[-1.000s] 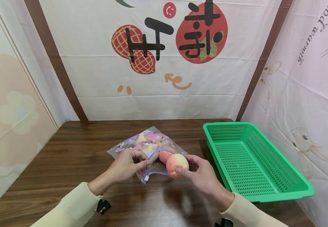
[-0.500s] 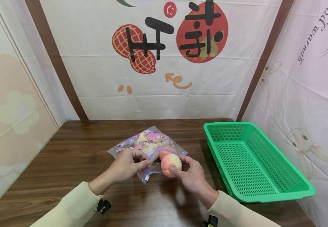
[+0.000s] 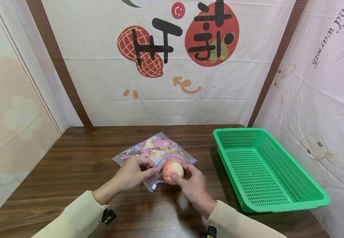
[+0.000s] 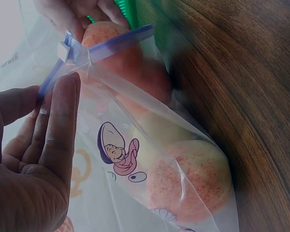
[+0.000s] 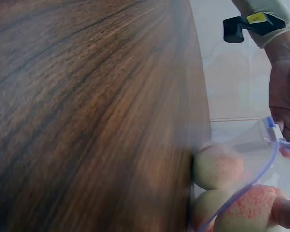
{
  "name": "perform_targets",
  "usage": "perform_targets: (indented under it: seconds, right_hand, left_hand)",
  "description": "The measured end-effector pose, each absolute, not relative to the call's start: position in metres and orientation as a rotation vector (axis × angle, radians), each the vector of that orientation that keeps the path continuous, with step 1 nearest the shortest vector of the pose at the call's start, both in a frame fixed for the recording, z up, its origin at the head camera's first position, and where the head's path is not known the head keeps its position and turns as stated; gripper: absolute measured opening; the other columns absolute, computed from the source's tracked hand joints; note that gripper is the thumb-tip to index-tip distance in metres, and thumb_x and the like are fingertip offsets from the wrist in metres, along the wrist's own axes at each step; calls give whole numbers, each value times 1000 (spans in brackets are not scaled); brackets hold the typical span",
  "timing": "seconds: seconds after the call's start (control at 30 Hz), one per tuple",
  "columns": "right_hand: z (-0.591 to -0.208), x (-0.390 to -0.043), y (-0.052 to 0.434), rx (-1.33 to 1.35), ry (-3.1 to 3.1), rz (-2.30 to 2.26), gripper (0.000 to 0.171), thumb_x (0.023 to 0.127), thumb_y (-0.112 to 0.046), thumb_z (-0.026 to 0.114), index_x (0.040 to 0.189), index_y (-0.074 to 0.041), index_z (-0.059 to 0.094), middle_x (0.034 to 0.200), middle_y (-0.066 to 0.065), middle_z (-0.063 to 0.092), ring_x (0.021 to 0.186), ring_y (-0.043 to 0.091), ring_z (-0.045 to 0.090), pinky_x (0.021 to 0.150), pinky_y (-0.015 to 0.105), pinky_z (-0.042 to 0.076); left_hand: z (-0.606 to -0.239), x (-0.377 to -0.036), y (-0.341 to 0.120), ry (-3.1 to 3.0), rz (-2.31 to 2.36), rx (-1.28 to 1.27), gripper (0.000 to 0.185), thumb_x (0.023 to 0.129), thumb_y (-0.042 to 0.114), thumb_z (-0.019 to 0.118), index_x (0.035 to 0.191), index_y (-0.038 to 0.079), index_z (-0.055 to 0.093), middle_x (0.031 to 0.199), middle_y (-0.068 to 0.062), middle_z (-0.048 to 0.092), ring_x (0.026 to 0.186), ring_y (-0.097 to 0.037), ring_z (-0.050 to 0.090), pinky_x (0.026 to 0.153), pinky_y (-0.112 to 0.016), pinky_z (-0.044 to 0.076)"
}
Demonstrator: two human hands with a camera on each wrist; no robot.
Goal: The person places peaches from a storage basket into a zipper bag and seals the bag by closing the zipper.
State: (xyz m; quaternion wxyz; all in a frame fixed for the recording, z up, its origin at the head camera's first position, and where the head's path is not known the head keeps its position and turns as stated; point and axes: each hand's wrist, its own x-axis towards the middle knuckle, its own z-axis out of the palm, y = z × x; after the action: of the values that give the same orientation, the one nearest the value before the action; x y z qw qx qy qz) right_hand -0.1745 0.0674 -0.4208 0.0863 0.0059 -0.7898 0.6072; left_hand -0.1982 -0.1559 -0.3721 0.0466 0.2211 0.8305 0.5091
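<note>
A clear zip bag (image 3: 176, 151) with pink cartoon prints lies on the table, its purple-edged mouth parted toward me. My left hand (image 3: 136, 173) pinches the bag's edge near the white slider (image 3: 153, 187). In my right hand (image 3: 194, 186) is a red and cream peach (image 3: 172, 171), gripped between thumb and fingers at the bag's mouth. Several peaches (image 4: 193, 181) show through the plastic in the left wrist view. From the right wrist, the held peach (image 5: 246, 205) appears by the purple zip strip; part of the right hand is out of frame there.
A green perforated basket (image 3: 246, 185) stands to the right on the dark wooden table (image 3: 79, 155). Printed cloth walls (image 3: 166, 112) rise behind the table and along both sides.
My right hand has carried the peach leftward, from beside the bag to its mouth, where it now covers much of the peach behind it. The left hand keeps its pinch in place.
</note>
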Motion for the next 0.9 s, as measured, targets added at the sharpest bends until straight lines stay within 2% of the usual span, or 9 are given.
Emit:
perform_targets:
  seconds: [0.2,0.33,0.43,0.63,0.9]
  right_hand:
    - [-427,-179,60,54,-2362,1715,52,84,-20,88,128,-2,69,109,10,73,99,21,68,81,29,59]
    - [-430,-182,55,99,-2372,1612,53,83,-19,88,128,0,69,108,11,68,94,20,68,77,28,59]
    - [-430,-184,51,123,-2370,1543,54,81,-18,89,128,1,69,108,11,64,92,19,65,77,29,58]
    - [-433,-190,44,143,-2372,1488,52,82,-18,88,129,-5,70,109,8,65,94,18,64,79,34,58]
    - [-437,-194,37,96,-2415,1454,55,82,-25,88,130,-6,70,101,3,64,91,17,62,75,25,53]
  left_hand:
    - [-372,-198,-155,2533,1553,674,16,95,14,74,88,0,74,77,-7,70,66,-23,72,61,-38,62]
    - [-371,-197,-156,2521,1577,678,15,95,14,75,87,1,74,77,-7,69,67,-23,71,61,-37,62]
    - [-370,-197,-155,2517,1584,681,15,95,14,75,87,2,74,77,-7,69,66,-23,72,61,-38,62]
    - [-371,-197,-155,2521,1571,693,15,95,14,75,87,2,74,77,-6,70,66,-23,72,61,-38,62]
    - [-374,-199,-154,2595,1490,751,15,95,16,76,84,7,76,75,-1,70,64,-21,70,57,-34,60]
